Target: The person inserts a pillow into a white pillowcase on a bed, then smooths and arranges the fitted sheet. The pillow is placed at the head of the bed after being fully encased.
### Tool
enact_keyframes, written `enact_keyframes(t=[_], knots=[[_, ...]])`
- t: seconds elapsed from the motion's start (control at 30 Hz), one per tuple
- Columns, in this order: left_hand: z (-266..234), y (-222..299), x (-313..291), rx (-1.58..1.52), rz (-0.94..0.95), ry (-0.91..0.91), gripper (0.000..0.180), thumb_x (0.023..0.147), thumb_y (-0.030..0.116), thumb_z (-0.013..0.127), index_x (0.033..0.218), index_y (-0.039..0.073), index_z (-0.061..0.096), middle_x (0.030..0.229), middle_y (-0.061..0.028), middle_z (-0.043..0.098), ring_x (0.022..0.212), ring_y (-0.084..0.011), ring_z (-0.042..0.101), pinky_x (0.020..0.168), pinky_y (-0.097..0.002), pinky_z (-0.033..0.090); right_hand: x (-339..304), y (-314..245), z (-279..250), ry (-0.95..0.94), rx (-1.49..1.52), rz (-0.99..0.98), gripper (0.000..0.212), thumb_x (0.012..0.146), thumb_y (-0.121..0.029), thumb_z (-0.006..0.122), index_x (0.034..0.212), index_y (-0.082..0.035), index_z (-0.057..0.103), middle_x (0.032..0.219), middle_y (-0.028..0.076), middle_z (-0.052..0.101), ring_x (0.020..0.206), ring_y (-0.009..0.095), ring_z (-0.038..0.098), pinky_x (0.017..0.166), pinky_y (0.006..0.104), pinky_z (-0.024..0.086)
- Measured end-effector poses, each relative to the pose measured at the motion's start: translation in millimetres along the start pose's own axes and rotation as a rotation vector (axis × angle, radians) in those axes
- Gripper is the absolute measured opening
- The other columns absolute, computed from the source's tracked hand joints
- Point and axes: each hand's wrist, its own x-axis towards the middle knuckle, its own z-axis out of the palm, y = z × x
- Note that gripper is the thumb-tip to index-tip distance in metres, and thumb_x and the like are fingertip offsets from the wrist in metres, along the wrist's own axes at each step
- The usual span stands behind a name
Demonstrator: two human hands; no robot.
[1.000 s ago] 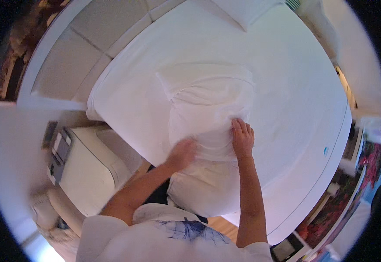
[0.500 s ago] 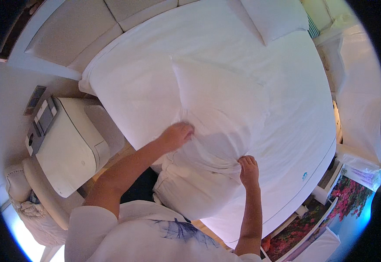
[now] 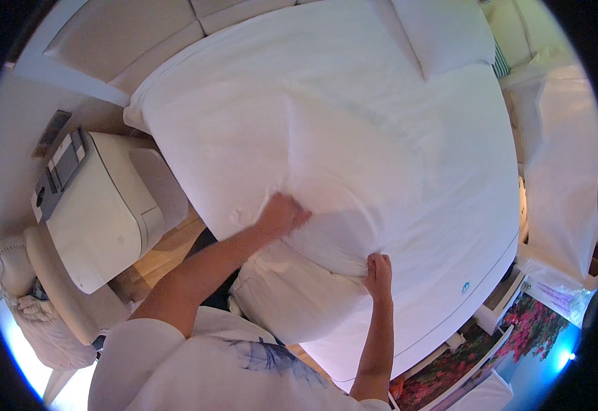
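Note:
A white pillow [image 3: 295, 294] rests against my front at the near edge of the bed. Its far part is covered by a white pillowcase [image 3: 343, 157], which lies out flat on the white bed sheet. My left hand [image 3: 284, 213] is closed on the left side of the pillowcase's opening, slightly smeared by motion. At the opening's right side, my right hand [image 3: 378, 274] pinches the bunched fabric. Between the two hands the cloth is drawn into folds across the pillow.
The bed [image 3: 203, 144] fills the middle, with another white pillow [image 3: 442, 38] at its far right. A padded headboard [image 3: 128, 41] runs behind. To the left stand a white bedside cabinet [image 3: 100, 212] and a beige chair [image 3: 66, 288]. A flowered panel [image 3: 531, 322] is at lower right.
My left hand has shifted slightly to the right and down along the pillowcase edge. The right hand has come a little lower and nearer, still pinching the cloth. The view has moved slightly.

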Motion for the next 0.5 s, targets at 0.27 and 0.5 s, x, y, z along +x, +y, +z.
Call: enact_keyframes(t=[0.27, 0.5], knots=[[46.3, -31.8, -29.6, 0.081, 0.234, 0.117, 0.016, 0.080, 0.019, 0.053, 0.088, 0.007, 0.060, 0.094, -0.0092, 0.060, 0.098, -0.0265, 0.051, 0.085, -0.0401, 0.037, 32.1, 2.3, 16.1, 0.098, -0.184, -0.138, 0.011, 0.078, -0.002, 0.052, 0.088, -0.002, 0.058, 0.088, 0.015, 0.059, 0.086, 0.034, 0.051, 0.078, 0.0418, 0.042], [9.3, -68.1, -14.4, 0.044, 0.212, 0.547, 0.028, 0.065, 0.006, 0.065, 0.092, 0.010, 0.057, 0.111, -0.0064, 0.053, 0.107, -0.0258, 0.047, 0.090, -0.0404, 0.038, 64.6, 19.8, 1.1, 0.317, -0.288, -0.063, 0.050, 0.075, 0.005, 0.049, 0.124, -0.005, 0.044, 0.123, 0.017, 0.049, 0.107, 0.035, 0.050, 0.091, 0.0413, 0.042]])
